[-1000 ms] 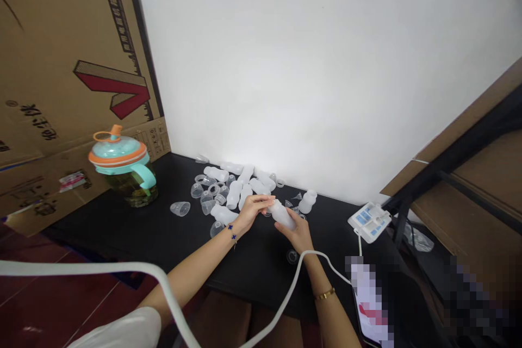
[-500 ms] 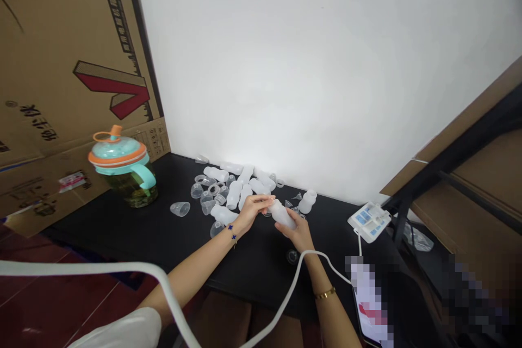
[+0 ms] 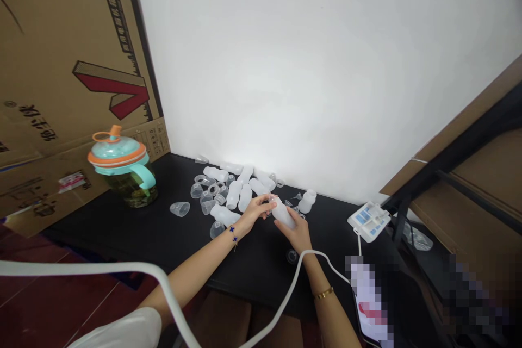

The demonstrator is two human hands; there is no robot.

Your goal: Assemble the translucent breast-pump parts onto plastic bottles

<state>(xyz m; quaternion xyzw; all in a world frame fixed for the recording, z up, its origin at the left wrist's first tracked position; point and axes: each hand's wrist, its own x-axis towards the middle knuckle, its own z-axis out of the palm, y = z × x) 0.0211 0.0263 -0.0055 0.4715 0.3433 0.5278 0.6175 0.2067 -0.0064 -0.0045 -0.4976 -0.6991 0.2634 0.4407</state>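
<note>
A frosted white baby bottle (image 3: pixel 282 214) is tilted in my right hand (image 3: pixel 299 234), its neck pointing up and left. My right fingers wrap round its body. At the bottle's mouth, my left hand (image 3: pixel 256 211) pinches a small clear plastic piece (image 3: pixel 272 200), largely covered by the fingers; its exact kind is hard to make out. Behind and left of my hands lies a heap of similar white bottles (image 3: pixel 234 194), with clear plastic caps (image 3: pixel 197 191) and rings (image 3: pixel 212 190) among them. Another white bottle (image 3: pixel 307 202) stands to the right of my hands.
A large lidded drink jug (image 3: pixel 122 168) stands at the left beside a cardboard box (image 3: pixel 49 65). A white power strip (image 3: pixel 369 221) and a phone (image 3: pixel 367 304) lie at the right. A white cable (image 3: pixel 293 277) crosses in front of my right forearm. The wall (image 3: pixel 285 76) bounds the black table (image 3: pixel 175 244).
My left fingers have shifted slightly at the bottle's mouth, and the clear piece shows more plainly there. My right hand keeps the bottle in nearly the same place.
</note>
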